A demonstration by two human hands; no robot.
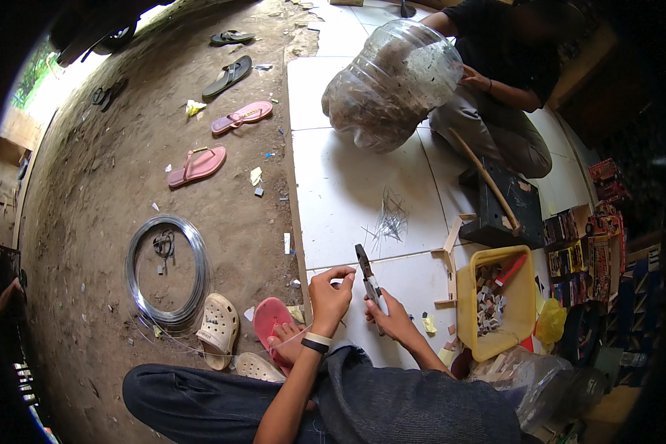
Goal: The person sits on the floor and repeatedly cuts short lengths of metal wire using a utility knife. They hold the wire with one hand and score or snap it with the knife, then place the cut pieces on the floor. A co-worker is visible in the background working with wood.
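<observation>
My right hand (394,318) is closed round a pair of pliers (368,274), whose dark jaws point up and away from me. Close beside the jaws, the fingers of my left hand (331,302) pinch the end of a thin metal wire. This wire trails back past my left wrist toward a coil of silvery wire (172,318) on the dirt floor. Just beyond the pliers, a loose heap of short cut wires (389,220) lies on the white tiles (333,189).
Another person sits opposite, holding a large clear plastic bottle (392,81) with brown contents. A wooden stick (485,181) rests against a black block (522,203). A yellow tub (525,296) of small scraps stands to my right; sandals, including a pink one (198,167), line the dirt.
</observation>
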